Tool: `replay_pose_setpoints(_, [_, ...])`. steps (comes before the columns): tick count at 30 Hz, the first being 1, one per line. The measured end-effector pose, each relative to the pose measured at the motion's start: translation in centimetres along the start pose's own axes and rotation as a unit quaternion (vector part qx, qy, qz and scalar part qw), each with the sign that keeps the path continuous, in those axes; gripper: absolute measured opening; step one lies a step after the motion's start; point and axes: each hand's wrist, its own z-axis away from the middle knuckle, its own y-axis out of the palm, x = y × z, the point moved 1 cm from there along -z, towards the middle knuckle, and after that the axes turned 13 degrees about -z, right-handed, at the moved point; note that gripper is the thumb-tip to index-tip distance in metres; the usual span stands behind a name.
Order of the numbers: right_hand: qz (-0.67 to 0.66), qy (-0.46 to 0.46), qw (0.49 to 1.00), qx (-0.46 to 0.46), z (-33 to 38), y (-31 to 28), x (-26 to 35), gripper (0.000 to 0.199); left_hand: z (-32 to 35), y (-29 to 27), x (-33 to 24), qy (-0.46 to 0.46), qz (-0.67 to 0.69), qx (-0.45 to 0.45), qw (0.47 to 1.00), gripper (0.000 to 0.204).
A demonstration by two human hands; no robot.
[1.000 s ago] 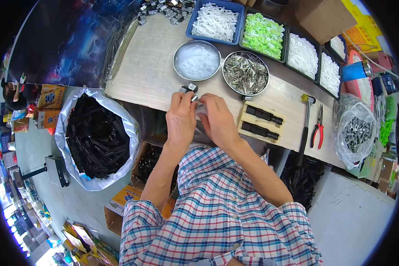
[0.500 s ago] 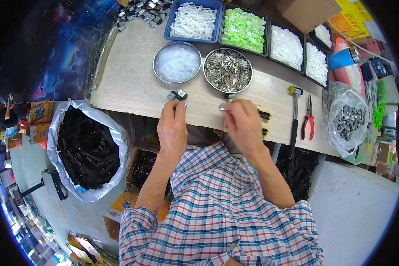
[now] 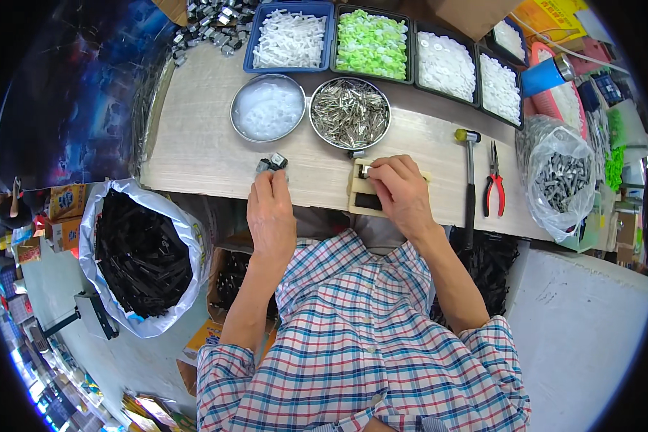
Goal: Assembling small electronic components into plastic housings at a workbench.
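On the pale wooden bench [image 3: 209,151], left hand [image 3: 270,212] fingers pinch a small metal part [image 3: 272,163]; right hand [image 3: 402,194] presses the jig [image 3: 363,193].

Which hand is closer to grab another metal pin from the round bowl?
Probably the right hand: it rests on the wooden block, just below the bowl of metal pins. The left hand sits farther away.

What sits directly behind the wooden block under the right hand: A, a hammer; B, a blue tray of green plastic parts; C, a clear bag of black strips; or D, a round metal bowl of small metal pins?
D: the round metal bowl of pins stands just behind the wooden block on which the right hand rests, farther back on the table.
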Motion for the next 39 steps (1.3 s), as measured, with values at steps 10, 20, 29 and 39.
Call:
replay_pose_setpoints(10, [0.112, 0.002, 0.991, 0.08, 0.3, -2.4, 1.9, 0.041, 0.9, 0.5, -0.3, 0.021, 0.003, 0.011, 1.0, 0.044])
replay_pose_setpoints(20, [-0.023, -0.011, 0.99, -0.137, -10.0, -4.2, -7.6, 0.017, -1.0, 0.3, -5.6, 0.212, 0.253, -0.073, 0.941, 0.032])
replay_pose_setpoints(29, [0.141, 0.019, 0.986, -0.09, -14.6, -2.5, -12.0, 0.005, -0.8, 1.2, -5.4, 0.277, 0.226, 0.005, 0.934, 0.03])
replay_pose_setpoints(39, [0.038, -0.038, 0.985, -0.166, -10.9, -3.4, -8.1, 0.01, -0.1, 2.1, -5.5, 0.272, 0.21, -0.104, 0.933, 0.027])
